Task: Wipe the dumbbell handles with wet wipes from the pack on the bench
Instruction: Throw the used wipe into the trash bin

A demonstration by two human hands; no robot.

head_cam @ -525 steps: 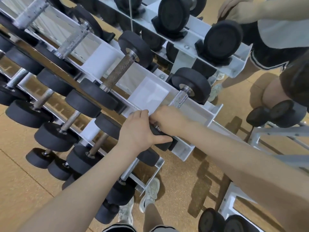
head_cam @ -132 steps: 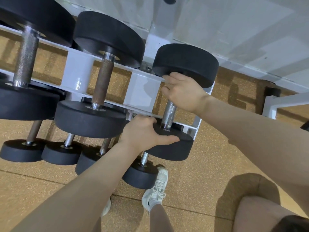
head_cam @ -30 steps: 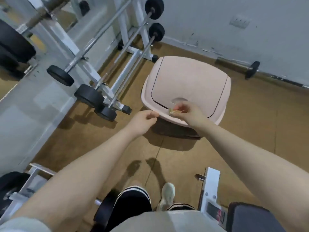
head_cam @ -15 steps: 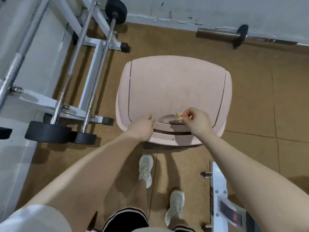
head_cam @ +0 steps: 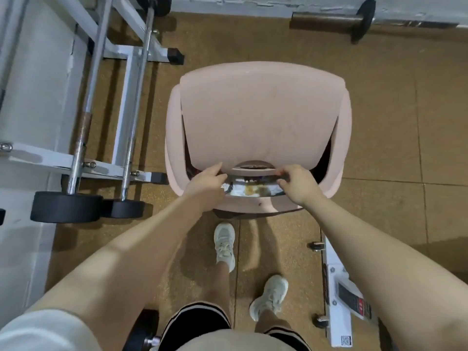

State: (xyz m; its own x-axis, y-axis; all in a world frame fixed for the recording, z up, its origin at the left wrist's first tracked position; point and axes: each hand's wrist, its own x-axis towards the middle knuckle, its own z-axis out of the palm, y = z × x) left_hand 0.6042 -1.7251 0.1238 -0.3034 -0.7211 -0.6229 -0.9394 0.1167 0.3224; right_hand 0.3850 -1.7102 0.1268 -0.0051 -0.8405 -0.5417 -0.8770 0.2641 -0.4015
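A pink bin (head_cam: 342,153) stands on the floor in front of me. My left hand (head_cam: 206,186) grips the front edge of its lid (head_cam: 258,117) and holds it raised a little. Inside the gap lies rubbish, with a small yellowish-white scrap (head_cam: 249,190) on top that may be the used wipe. My right hand (head_cam: 297,184) is at the right end of the lid's front lip with its fingers curled. Whether it holds anything is hidden. No wipe pack is in view.
A white barbell rack (head_cam: 126,117) with steel bars and black plates (head_cam: 67,207) stands to the left. A white bench foot (head_cam: 339,295) is at the lower right, a bar (head_cam: 326,20) lies by the far wall, and a dumbbell end (head_cam: 143,333) shows by my legs.
I have come closer to the bin. My left hand has lifted the lid's front edge, opening a gap. The yellowish wipe pinched in my right fingers is no longer seen there.
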